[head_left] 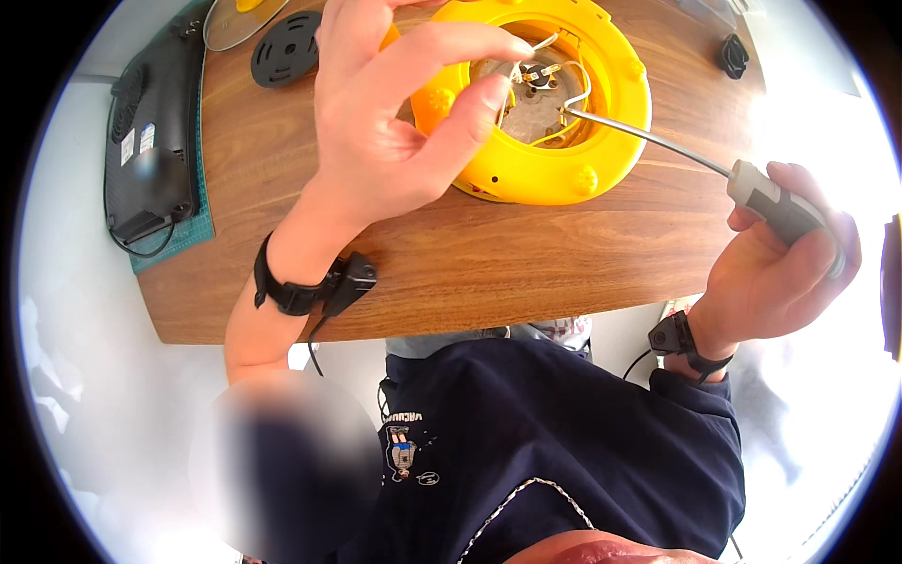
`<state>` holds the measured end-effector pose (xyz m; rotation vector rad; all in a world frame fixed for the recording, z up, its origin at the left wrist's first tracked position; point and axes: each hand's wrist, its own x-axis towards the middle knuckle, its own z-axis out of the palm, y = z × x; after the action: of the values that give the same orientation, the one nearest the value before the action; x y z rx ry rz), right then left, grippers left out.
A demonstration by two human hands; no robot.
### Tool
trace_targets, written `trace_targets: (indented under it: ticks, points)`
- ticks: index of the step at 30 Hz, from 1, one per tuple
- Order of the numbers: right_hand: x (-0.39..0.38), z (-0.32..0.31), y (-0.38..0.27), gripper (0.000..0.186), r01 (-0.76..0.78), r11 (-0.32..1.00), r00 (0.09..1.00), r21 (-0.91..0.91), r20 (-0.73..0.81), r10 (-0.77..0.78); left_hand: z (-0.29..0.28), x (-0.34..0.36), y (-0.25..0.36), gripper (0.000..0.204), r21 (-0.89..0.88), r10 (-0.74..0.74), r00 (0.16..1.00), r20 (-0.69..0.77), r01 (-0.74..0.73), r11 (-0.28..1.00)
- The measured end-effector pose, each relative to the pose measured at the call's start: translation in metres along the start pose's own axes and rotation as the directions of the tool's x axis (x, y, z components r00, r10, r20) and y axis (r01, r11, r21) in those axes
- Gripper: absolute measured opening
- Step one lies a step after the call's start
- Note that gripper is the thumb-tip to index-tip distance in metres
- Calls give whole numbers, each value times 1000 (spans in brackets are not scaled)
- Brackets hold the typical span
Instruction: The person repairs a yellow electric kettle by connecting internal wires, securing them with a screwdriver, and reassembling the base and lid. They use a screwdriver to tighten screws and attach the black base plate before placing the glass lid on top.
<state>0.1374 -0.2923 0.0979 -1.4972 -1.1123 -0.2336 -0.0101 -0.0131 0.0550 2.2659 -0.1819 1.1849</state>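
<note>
A round yellow appliance housing lies on the wooden table with its opening up. A metal plate, terminals and several wires show inside it. My left hand reaches over its left side, thumb and forefinger pinched on a thin white wire. My right hand is wrapped round the grey handle of a screwdriver. The shaft points left into the opening, and its tip is at the inner right edge of the metal plate, near a white wire. Whether the tip sits on a screw I cannot tell.
A black slotted disc and a glass lid lie at the far left. A black device with a cable rests on a green cutting mat at the table's left edge. A small black part sits at the far right.
</note>
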Motion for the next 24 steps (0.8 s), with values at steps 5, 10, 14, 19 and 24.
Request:
trace_targets:
  ticks: [5, 10, 14, 19, 24]
  points:
    - [3, 2, 9, 27, -60, 991, 995, 119, -73, 69, -14, 31, 11, 27, 51, 29, 960, 280, -45, 998]
    - [7, 9, 14, 28, -90, 982, 984, 164, -140, 113, -5, 43, 6, 27, 24, 71, 951, 300, -82, 996]
    - [9, 11, 16, 29, -129, 982, 964, 138, -215, 157, 0, 43, 5, 21, -6, -40, 958, 283, 43, 999]
    - [8, 5, 18, 32, -172, 984, 955, 50, -236, 179, 7, 43, 2, 15, -172, -110, 964, 242, 154, 973]
    - [5, 10, 18, 37, -106, 977, 908, 187, -382, 171, 13, 42, 4, 13, -217, -172, 956, 238, 225, 950]
